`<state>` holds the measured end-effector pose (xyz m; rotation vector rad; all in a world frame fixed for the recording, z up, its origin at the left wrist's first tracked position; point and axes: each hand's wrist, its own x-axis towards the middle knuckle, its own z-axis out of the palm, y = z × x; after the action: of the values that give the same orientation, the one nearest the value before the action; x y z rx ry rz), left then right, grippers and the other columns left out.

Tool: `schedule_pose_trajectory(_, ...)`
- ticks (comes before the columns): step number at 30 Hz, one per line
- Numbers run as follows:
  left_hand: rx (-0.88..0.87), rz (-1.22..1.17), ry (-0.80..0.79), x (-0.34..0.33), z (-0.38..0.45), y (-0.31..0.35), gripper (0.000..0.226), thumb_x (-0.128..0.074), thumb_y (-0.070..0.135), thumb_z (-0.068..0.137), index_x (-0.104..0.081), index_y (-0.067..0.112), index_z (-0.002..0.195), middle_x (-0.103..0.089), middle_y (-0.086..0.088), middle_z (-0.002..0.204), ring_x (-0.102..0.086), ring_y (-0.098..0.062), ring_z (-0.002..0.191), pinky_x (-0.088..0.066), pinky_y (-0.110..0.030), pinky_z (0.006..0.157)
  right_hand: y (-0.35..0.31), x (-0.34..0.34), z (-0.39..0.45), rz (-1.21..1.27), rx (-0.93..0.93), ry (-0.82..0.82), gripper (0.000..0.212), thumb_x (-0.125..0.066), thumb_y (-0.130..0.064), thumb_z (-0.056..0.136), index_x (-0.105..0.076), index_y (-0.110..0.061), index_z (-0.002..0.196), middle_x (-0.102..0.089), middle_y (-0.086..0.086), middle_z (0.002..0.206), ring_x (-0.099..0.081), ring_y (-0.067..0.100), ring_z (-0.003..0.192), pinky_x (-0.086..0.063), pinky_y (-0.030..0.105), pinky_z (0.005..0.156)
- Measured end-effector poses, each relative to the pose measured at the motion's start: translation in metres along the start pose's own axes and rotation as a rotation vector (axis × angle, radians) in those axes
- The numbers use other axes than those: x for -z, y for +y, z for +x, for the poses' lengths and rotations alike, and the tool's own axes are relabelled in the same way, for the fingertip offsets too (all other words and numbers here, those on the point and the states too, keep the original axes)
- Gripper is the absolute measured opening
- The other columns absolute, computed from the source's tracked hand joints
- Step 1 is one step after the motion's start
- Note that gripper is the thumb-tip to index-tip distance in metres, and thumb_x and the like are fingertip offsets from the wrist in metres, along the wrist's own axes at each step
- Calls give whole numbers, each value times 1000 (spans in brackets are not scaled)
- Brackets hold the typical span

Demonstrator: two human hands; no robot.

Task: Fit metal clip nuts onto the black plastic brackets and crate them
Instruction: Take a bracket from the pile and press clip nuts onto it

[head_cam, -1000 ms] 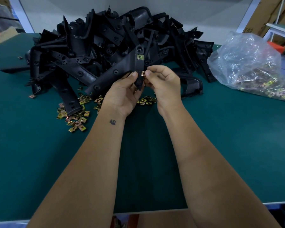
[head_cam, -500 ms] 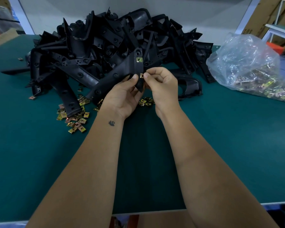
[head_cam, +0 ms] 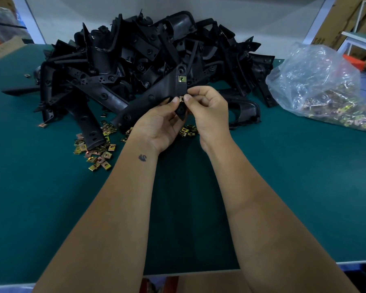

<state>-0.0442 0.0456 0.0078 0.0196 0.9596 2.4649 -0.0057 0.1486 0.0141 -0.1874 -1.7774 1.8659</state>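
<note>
Left hand (head_cam: pixel 159 127) grips black bracket (head_cam: pixel 152 96) at its near end; right hand (head_cam: pixel 207 106) pinches clip nut (head_cam: pixel 181 98) between thumb and forefinger, at bracket edge. One fitted nut (head_cam: pixel 182 78) just beyond fingers. Advised: square to edge, push straight on. Bracket pile (head_cam: pixel 148 51) close beyond fingers; bare tabletop (head_cam: pixel 283 176) nearer.

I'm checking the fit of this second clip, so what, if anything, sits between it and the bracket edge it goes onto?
Nothing visible does. The right hand pinches the clip nut right at the edge of the held bracket, which the left hand steadies. An earlier fitted clip sits higher up, clear of this spot.
</note>
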Motion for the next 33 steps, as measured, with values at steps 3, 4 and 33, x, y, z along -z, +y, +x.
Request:
schedule_pose_trajectory(3, 3, 6, 2, 0, 0, 0, 7, -57, 3, 96, -64, 4, 95, -72, -6, 78, -71, -12, 67, -58, -22, 66, 0, -1, 0, 0, -4, -3, 15, -67, -1, 89, -65, -15, 90, -67, -5, 72, -65, 2, 73, -50, 16, 72)
schedule_pose_trajectory(4, 4, 12, 2, 0, 0, 0, 7, -57, 4, 96, -64, 4, 97, -72, -6, 81, -71, -12, 69, -59, -22, 68, 0, -1, 0, -3, -3, -6, 15, -67, -1, 89, -65, -15, 90, -67, -6, 71, -65, 3, 73, -50, 17, 72)
schedule_pose_trajectory(33, -53, -66, -51, -6, 0, -7, 18, -62, 21, 95, -67, 5, 102, -71, -7, 90, -67, -15, 81, -58, -21, 67, -6, -1, 5, 305, -139, -1, 18, -60, 1, 92, -67, -7, 107, -71, 5, 86, -67, 19, 91, -52, 39, 97)
